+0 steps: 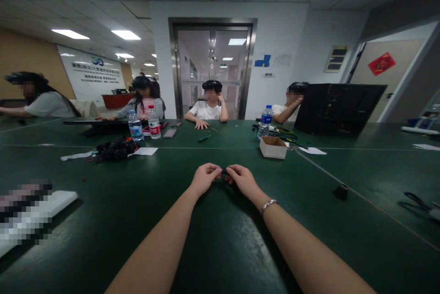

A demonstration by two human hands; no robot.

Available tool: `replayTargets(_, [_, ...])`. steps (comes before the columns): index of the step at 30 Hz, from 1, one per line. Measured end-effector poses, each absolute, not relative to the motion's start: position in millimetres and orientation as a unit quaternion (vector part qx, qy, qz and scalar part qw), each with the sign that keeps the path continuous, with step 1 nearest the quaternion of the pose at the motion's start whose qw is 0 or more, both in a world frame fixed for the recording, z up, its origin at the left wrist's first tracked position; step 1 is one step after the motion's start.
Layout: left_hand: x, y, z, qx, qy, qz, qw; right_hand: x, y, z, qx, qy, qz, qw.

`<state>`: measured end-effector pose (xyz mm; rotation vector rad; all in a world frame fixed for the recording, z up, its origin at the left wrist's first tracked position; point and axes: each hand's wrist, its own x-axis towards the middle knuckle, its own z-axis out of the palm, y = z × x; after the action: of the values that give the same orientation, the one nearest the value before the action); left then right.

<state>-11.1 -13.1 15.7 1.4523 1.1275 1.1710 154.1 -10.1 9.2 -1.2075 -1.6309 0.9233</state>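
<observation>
Between the fingertips of my two hands is a small dark object (224,171), short and roughly bar-shaped; its kind is too small to make out. My left hand (206,178) pinches its left end, thumb against fingers. At the other end my right hand (242,181) grips it the same way, with a silver bracelet on that wrist. Both forearms stretch out over the green table (144,202), and the hands are just above or resting on its surface; which one I cannot tell. Fingers hide most of the object.
Beyond my hands stand an open cardboard box (273,148), water bottles (135,126), a bundle of black gear (117,148), a screwdriver (204,139) and a black monitor (338,108). A white object (41,218) lies at left. Several people wearing headgear sit around the table.
</observation>
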Motion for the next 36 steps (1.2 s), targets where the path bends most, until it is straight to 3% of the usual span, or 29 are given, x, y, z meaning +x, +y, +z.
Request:
replayTargets(9, [-12.8, -6.8, 11.9, 0.572, 0.503, 0.473, 0.443, 151.7, -14.4, 6.1, -0.448, -0.677, 0.36, 0.46])
replayTargets(19, [-12.3, -4.6, 11.8, 0.57, 0.548, 0.477, 0.384, 147.2, -28.4, 18.2, -0.485, -0.75, 0.171, 0.416])
replayTargets(31, [-12.5, -10.8, 15.9, 0.583, 0.488, 0.503, 0.411, 150.3, -22.8, 13.1, -0.461, -0.728, 0.248, 0.442])
replayTargets(36, [-15.1, -10.6, 14.7, 0.606, 0.396, 0.52, 0.453, 151.7, -19.5, 12.2, -0.478, -0.705, 0.279, 0.444])
